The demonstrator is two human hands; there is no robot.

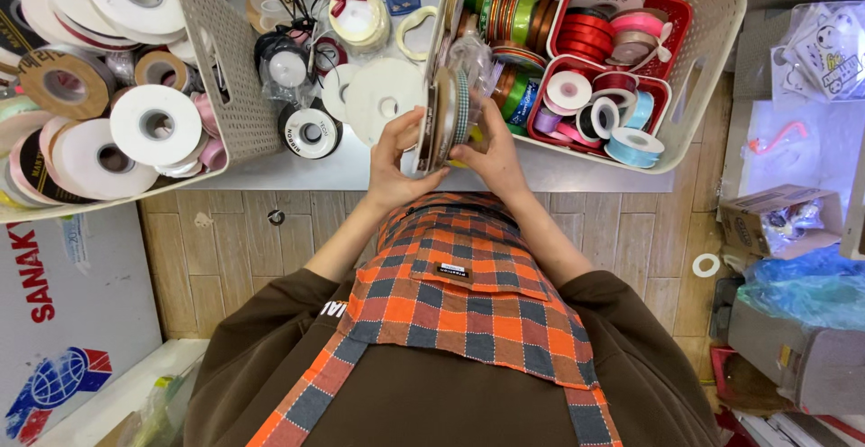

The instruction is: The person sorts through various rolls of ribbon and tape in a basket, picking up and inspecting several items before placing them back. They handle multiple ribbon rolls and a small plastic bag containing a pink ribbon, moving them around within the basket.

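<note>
Both hands grasp a stack of ribbon spools point(443, 121) held on edge above the desk point(360, 169): left hand point(394, 160) on one side, right hand point(489, 157) opposite, beside the white basket point(712, 68).

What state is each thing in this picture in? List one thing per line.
Left hand: gripping the ribbon spools.
Right hand: gripping them from the other side.
Ribbon spools: stacked on edge, held between both hands.
White basket: full of coloured ribbon rolls.
Red tray: filled, inside the basket.

Both hands, left point(389, 160) and right point(487, 154), are raised together, fingers curled inward, forearms angled in.
</note>
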